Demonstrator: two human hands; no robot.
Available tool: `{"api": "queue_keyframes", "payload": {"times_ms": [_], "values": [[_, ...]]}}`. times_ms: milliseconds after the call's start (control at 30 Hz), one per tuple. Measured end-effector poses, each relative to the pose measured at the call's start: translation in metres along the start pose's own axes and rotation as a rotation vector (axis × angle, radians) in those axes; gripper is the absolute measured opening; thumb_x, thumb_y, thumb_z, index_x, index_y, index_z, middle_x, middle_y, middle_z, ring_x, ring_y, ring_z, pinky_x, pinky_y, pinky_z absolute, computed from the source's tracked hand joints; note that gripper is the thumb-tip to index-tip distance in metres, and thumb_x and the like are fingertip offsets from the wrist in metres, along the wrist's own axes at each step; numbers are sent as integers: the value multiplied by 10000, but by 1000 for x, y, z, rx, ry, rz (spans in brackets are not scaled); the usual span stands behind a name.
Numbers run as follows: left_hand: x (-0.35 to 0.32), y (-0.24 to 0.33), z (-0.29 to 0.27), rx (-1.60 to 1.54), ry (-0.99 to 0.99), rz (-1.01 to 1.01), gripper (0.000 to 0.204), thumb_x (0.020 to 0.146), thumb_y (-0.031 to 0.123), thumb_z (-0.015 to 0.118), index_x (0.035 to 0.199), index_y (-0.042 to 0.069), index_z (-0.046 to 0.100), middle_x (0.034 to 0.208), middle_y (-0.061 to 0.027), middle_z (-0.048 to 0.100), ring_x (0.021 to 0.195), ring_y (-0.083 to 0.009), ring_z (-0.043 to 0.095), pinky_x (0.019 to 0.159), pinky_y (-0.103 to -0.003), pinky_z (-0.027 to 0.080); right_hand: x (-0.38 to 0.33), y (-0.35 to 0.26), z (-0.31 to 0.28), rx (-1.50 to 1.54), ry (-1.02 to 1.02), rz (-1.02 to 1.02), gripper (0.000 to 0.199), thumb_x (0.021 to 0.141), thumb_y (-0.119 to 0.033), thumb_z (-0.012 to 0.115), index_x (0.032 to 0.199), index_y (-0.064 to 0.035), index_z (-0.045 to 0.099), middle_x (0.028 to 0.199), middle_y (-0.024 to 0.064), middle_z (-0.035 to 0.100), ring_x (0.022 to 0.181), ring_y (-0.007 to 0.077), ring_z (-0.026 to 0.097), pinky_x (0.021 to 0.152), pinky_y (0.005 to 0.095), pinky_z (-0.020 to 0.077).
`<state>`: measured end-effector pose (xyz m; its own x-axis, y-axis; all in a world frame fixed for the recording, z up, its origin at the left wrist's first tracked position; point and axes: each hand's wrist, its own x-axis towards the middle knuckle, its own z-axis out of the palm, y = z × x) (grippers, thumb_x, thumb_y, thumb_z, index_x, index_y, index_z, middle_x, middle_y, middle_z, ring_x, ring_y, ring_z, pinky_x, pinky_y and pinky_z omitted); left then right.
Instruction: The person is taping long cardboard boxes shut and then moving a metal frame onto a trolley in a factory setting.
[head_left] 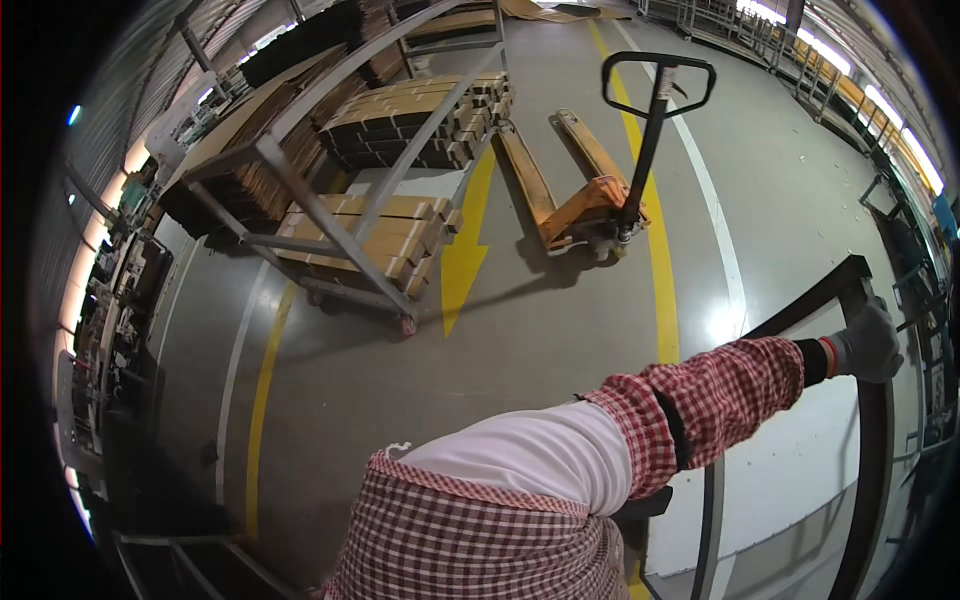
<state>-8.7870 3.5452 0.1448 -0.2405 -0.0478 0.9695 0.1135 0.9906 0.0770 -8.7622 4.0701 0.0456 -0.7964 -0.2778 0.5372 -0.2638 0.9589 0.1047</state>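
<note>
My left hand (868, 342), in a light grey glove with a dark cuff, reaches out to the right side of the view. Its fingers are wrapped round the dark metal frame (872, 460) of a cart, close to the frame's upper corner. A red-and-white checked sleeve (735, 395) covers that forearm. Below the frame lies a white flat board (790, 480), partly hidden by my arm and the bars. My right hand is out of view.
An orange pallet jack (590, 205) with a black handle stands ahead. Left of it, a grey metal rack cart (330, 225) holds bundled flat cardboard (390, 240); taller cardboard stacks (250, 140) stand behind. Yellow and white lines and a yellow arrow (465, 255) mark the floor. Machinery lines the left wall.
</note>
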Motion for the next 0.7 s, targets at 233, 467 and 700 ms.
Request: {"api": "queue_keyframes", "payload": {"times_ms": [233,467,700], "values": [[-65,9,-256,51,-286,141,236,673,290,615,518,140,521,503,-46,411,502,-209,440,501,-401,348,-194,35,-208,-91,55,59,246,967,-195,449,1107,-73,611,1066,120,653,965,251,617,853,390,481],[-88,12,-569,240,-374,236,168,807,214,567,644,184,544,599,-11,553,612,-173,604,554,-309,460,-373,-18,-430,-296,130,155,209,944,-199,487,1035,-96,644,1002,117,672,901,272,638,808,408,492],[-36,-74,-666,84,-144,358,120,884,150,540,809,87,611,753,-61,608,707,-218,614,668,-342,481,-353,-137,-563,-71,515,247,262,888,-304,544,741,-111,644,723,115,645,703,326,625,670,445,474]]}}
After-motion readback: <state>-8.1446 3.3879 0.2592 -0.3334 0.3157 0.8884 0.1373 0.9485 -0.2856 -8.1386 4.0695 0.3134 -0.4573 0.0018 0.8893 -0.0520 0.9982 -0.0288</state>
